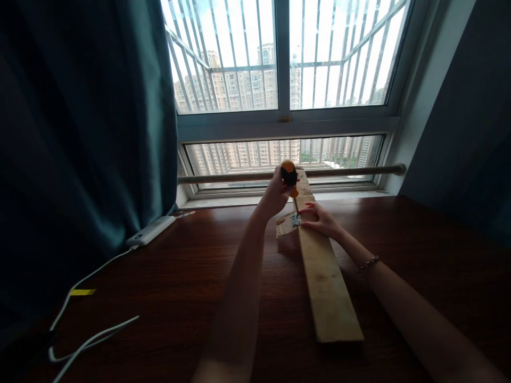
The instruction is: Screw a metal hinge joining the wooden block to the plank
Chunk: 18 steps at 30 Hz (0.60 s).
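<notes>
My left hand [278, 190] is wrapped round the orange and black handle of a screwdriver [289, 174]. Its shaft points down at a small metal hinge [296, 219]. The hinge spans the edge between a long wooden board [325, 276] and a short wood piece [285, 225] on its left. My right hand [319, 219] rests on the board just right of the hinge, thumb and forefinger brought close to the hinge and screwdriver tip. Whether those fingertips pinch a screw or the hinge itself is too small to make out.
All this lies on a dark reddish wooden tabletop [191, 287]. A white power strip [151, 230] with a white cable [91, 266] and a yellow strip [83, 292] are at the left. Behind the table run a horizontal rail [351, 171] and a barred window; a dark curtain [120, 117] hangs left.
</notes>
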Each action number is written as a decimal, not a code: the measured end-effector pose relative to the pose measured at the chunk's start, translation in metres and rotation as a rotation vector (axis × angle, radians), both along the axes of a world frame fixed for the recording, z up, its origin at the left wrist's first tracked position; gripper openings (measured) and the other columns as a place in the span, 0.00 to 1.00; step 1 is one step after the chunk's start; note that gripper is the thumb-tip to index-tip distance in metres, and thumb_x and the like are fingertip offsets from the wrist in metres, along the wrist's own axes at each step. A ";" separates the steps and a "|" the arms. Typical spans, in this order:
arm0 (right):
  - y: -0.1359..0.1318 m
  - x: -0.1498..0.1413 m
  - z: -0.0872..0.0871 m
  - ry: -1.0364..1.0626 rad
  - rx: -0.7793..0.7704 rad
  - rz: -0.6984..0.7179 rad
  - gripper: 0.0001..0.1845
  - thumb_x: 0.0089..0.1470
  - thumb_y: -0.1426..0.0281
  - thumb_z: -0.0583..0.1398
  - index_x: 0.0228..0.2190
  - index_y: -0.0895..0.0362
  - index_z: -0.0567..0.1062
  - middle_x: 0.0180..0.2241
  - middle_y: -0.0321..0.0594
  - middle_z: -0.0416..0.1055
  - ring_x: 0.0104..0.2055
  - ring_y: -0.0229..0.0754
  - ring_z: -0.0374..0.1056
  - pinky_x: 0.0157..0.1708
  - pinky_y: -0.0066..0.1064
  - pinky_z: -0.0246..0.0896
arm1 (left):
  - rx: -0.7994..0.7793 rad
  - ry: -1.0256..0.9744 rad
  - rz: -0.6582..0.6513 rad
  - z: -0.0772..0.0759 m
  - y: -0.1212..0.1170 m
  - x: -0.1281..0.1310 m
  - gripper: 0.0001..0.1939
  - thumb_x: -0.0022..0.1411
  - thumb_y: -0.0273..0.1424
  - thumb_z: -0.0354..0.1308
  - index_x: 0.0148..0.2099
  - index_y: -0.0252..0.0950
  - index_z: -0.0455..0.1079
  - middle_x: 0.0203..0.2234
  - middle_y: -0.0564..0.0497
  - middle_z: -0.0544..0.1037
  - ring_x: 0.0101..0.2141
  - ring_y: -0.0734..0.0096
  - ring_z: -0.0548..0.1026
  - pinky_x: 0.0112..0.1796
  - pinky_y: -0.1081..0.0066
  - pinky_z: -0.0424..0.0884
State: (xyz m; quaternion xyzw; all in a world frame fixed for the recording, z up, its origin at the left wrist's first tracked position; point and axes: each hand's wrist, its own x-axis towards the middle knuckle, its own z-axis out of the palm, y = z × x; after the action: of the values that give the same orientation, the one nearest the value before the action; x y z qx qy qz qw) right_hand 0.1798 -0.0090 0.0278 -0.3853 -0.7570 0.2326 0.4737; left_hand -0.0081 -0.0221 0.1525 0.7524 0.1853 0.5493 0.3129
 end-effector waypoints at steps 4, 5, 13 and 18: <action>0.001 0.000 0.000 -0.001 -0.002 0.002 0.35 0.40 0.64 0.66 0.48 0.53 0.58 0.44 0.42 0.72 0.49 0.47 0.66 0.53 0.44 0.56 | 0.015 -0.004 -0.087 0.013 -0.017 0.002 0.19 0.52 0.22 0.55 0.46 0.39 0.59 0.40 0.47 0.71 0.42 0.66 0.73 0.42 0.64 0.69; 0.001 0.001 0.000 0.001 -0.007 0.008 0.35 0.40 0.64 0.66 0.48 0.53 0.58 0.44 0.42 0.72 0.49 0.47 0.66 0.52 0.44 0.56 | 0.029 -0.020 -0.084 0.016 -0.022 0.001 0.19 0.52 0.23 0.56 0.46 0.39 0.59 0.40 0.48 0.71 0.43 0.64 0.73 0.43 0.63 0.69; -0.003 -0.003 0.003 0.033 0.014 0.026 0.35 0.39 0.64 0.66 0.48 0.54 0.60 0.42 0.43 0.72 0.46 0.47 0.67 0.50 0.43 0.58 | -0.060 -0.278 -0.066 0.043 -0.059 -0.012 0.23 0.48 0.31 0.63 0.47 0.38 0.63 0.39 0.48 0.73 0.40 0.64 0.75 0.39 0.66 0.71; -0.028 -0.001 0.047 0.161 0.288 -0.334 0.19 0.44 0.67 0.62 0.40 0.57 0.69 0.42 0.44 0.71 0.47 0.47 0.65 0.50 0.46 0.55 | -0.475 -0.466 -0.291 0.021 -0.079 -0.014 0.13 0.54 0.31 0.58 0.42 0.31 0.67 0.37 0.45 0.76 0.29 0.74 0.75 0.30 0.76 0.72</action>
State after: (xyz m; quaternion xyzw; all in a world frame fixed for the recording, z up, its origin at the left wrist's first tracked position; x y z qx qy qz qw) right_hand 0.1787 -0.0371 0.0745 -0.4137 -0.6678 0.0704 0.6148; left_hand -0.0221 -0.1010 0.1731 0.5317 0.1224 0.5972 0.5879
